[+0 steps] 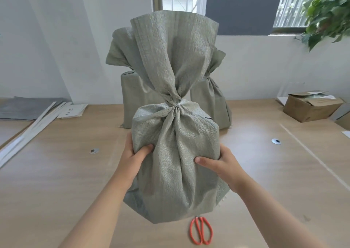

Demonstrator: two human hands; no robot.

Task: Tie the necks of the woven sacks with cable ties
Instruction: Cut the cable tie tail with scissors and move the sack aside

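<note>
A filled grey-green woven sack [176,172] stands upright in front of me, its neck gathered and cinched by a white cable tie [178,104], with the loose top fanning upward. My left hand [135,155] grips its left side and my right hand [217,162] grips its right side, thumbs pressed into the front. The sack's base sits near or just above the wooden table [56,181]; I cannot tell whether it touches. Two more tied sacks stand behind it, one at back left [132,100] and one at back right [214,103].
Orange-handled scissors [201,230] lie on the table just in front of the sack. A cardboard box [310,106] sits at the right rear. White strips [28,132] and grey sheets [24,108] lie at the left. A leafy plant [329,11] hangs top right.
</note>
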